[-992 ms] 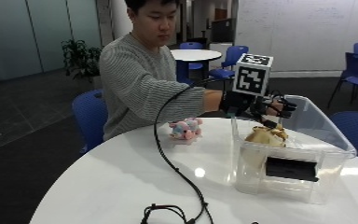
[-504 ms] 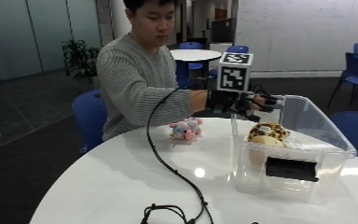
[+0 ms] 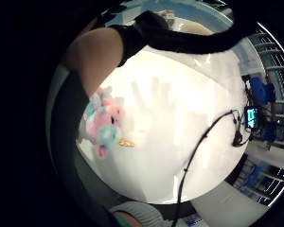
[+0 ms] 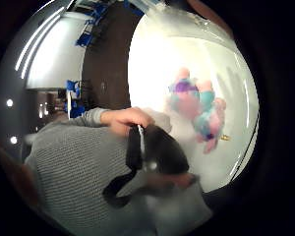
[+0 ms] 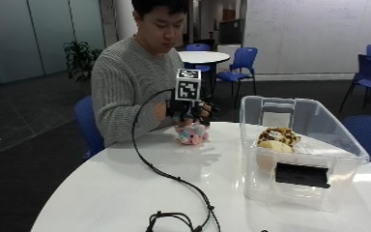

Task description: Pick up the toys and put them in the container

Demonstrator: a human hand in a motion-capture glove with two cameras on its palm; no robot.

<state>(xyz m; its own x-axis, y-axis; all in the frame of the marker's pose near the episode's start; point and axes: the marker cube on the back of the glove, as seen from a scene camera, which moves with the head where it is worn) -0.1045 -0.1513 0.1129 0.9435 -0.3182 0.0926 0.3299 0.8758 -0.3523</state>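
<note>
A pink and blue plush toy (image 5: 192, 135) lies on the round white table (image 5: 127, 193) near the person's edge. My gloved right hand (image 5: 187, 112) hovers just above it, fingers spread and pointing down, holding nothing. Both palm views look down on the toy (image 3: 104, 124) (image 4: 196, 108), and the spread fingers cast a shadow on the tabletop beside it. To the right stands a clear plastic container (image 5: 314, 121) with a brown and yellow plush toy (image 5: 278, 137) inside.
A black cable (image 5: 173, 179) runs from the glove across the table toward its front edge. The container carries a black label (image 5: 302, 175) on its front wall. Blue chairs and another table stand behind the person.
The gloved hand has moved left, away from the container's rim, and now hangs over the pink and blue toy. The brown toy stays in the container.
</note>
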